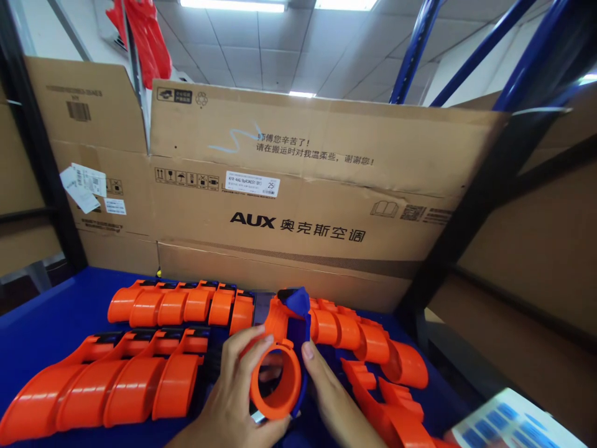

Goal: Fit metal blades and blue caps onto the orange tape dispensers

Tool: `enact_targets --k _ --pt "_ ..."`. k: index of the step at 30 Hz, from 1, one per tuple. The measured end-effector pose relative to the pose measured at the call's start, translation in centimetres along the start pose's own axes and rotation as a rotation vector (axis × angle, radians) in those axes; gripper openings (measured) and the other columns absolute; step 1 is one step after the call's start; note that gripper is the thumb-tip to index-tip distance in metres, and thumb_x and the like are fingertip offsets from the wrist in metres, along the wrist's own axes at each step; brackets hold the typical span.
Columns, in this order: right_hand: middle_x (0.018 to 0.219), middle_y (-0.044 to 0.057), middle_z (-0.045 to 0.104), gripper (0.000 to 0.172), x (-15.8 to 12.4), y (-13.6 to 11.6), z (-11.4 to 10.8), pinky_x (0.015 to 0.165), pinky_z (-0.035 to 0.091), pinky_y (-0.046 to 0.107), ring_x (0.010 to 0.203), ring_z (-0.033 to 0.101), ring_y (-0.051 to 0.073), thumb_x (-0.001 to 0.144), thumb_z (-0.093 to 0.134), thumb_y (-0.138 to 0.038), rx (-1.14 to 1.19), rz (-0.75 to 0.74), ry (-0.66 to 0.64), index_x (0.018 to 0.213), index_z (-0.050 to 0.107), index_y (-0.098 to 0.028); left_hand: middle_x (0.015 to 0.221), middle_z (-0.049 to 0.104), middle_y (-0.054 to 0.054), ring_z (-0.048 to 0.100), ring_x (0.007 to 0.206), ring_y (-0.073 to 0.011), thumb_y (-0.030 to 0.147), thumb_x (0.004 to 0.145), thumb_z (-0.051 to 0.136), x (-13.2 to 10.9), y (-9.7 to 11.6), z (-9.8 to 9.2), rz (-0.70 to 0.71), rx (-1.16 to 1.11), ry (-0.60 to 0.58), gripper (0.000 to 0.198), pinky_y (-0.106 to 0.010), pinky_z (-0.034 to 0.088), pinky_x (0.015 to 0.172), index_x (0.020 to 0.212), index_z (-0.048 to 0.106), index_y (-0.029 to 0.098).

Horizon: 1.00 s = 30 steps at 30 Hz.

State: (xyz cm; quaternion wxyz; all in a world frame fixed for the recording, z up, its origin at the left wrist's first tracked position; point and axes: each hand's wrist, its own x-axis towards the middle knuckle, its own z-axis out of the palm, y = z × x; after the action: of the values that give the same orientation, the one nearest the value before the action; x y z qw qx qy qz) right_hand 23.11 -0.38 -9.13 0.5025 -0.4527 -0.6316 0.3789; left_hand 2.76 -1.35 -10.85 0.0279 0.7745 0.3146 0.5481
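My left hand (236, 392) and my right hand (329, 398) together hold an orange ring-shaped plastic part (275, 382) with a blue piece (297, 303) standing up at its far end. The left fingers curl over the ring's left rim and the thumb sits under it. My right thumb presses on the ring's right edge, against the blue piece. The part is raised just above the blue table (51, 317), in front of rows of like orange parts.
Rows of orange curved parts lie on the left (135, 379), at the back (186, 303) and on the right (373, 339). A large AUX cardboard box (298, 186) stands behind. A sheet of blue labels (510, 426) lies at the lower right. Dark shelf posts (471, 205) flank the space.
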Motion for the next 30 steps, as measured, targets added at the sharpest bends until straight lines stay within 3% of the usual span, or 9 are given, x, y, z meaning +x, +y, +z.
enact_targets --k 3,6,8,10,14,19,22,26,30 --pt "0.146 0.003 0.059 0.055 0.0 -0.5 0.0 0.121 0.032 0.048 0.148 0.035 0.026 0.096 0.047 -0.063 0.058 0.182 -0.096 0.138 0.061 -0.030 0.138 0.043 -0.018 0.052 0.129 -0.0363 0.008 0.066 0.072 0.2 0.1 -0.3 0.003 0.061 0.028 0.098 -0.049 0.052 0.102 0.153 0.031 0.024" --pt "0.154 0.004 0.050 0.063 0.3 -0.9 -0.1 0.126 0.020 0.048 0.152 0.028 0.027 0.091 0.049 -0.071 0.086 0.281 -0.062 0.136 0.063 -0.028 0.137 0.047 -0.018 0.050 0.129 -0.0377 0.008 0.062 0.070 1.3 0.9 -1.4 0.021 0.102 -0.003 0.100 -0.055 0.047 0.107 0.153 0.030 0.022" --pt "0.150 0.008 0.054 0.066 0.9 -0.9 -0.2 0.120 0.032 0.050 0.146 0.039 0.030 0.090 0.048 -0.073 0.153 0.265 -0.047 0.133 0.063 -0.025 0.136 0.052 -0.016 0.051 0.127 -0.0381 0.009 0.061 0.070 2.3 1.5 -2.8 0.075 0.144 -0.038 0.100 -0.059 0.044 0.108 0.152 0.030 0.022" --pt "0.136 0.014 0.066 0.066 1.7 -0.8 -0.2 0.098 0.052 0.049 0.125 0.061 0.032 0.092 0.043 -0.074 0.271 0.190 -0.095 0.129 0.063 -0.023 0.135 0.056 -0.015 0.052 0.126 -0.0377 0.009 0.062 0.070 3.4 1.5 -4.9 0.124 0.208 -0.096 0.097 -0.061 0.043 0.108 0.150 0.032 0.022" --pt "0.100 0.012 0.078 0.057 3.1 -0.6 -0.2 0.060 0.053 0.037 0.076 0.072 0.026 0.092 0.047 -0.071 0.452 0.078 -0.168 0.120 0.060 -0.023 0.136 0.057 -0.014 0.049 0.131 -0.0366 0.010 0.067 0.070 5.7 -1.2 -12.2 0.142 0.365 -0.153 0.083 -0.059 0.041 0.110 0.143 0.040 0.022" --pt "0.097 0.012 0.076 0.046 3.1 -1.2 -0.5 0.058 0.050 0.035 0.074 0.070 0.024 0.093 0.053 -0.063 0.459 0.016 -0.092 0.115 0.058 -0.023 0.135 0.051 -0.012 0.051 0.126 -0.0365 0.021 0.071 0.073 7.5 -7.5 -23.6 -0.133 0.604 -0.081 0.079 -0.057 0.045 0.106 0.142 0.038 0.018" --pt "0.094 0.010 0.075 0.043 2.9 -2.0 -0.9 0.060 0.050 0.033 0.076 0.068 0.024 0.093 0.055 -0.060 0.391 -0.008 0.037 0.112 0.061 -0.022 0.135 0.049 -0.010 0.045 0.130 -0.0354 0.027 0.082 0.062 6.9 -9.9 -28.3 -0.198 0.771 -0.169 0.064 -0.059 0.040 0.109 0.140 0.038 0.014" --pt "0.099 0.008 0.073 0.041 3.4 -2.2 -1.4 0.071 0.053 0.034 0.086 0.067 0.024 0.088 0.064 -0.057 0.204 -0.034 0.255 0.109 0.064 -0.022 0.134 0.050 -0.007 0.046 0.129 -0.0329 0.035 0.091 0.048 4.0 -11.7 -30.8 -0.333 0.809 -0.306 0.047 -0.055 0.039 0.109 0.134 0.040 0.017" --pt "0.110 0.009 0.071 0.046 4.0 -1.5 -1.2 0.093 0.051 0.041 0.104 0.065 0.027 0.084 0.067 -0.060 0.005 -0.093 0.322 0.110 0.064 -0.022 0.124 0.057 -0.007 0.054 0.119 -0.0330 0.044 0.088 0.044 0.6 -13.9 -30.4 -0.400 0.783 -0.268 0.041 -0.054 0.043 0.105 0.124 0.044 0.023"
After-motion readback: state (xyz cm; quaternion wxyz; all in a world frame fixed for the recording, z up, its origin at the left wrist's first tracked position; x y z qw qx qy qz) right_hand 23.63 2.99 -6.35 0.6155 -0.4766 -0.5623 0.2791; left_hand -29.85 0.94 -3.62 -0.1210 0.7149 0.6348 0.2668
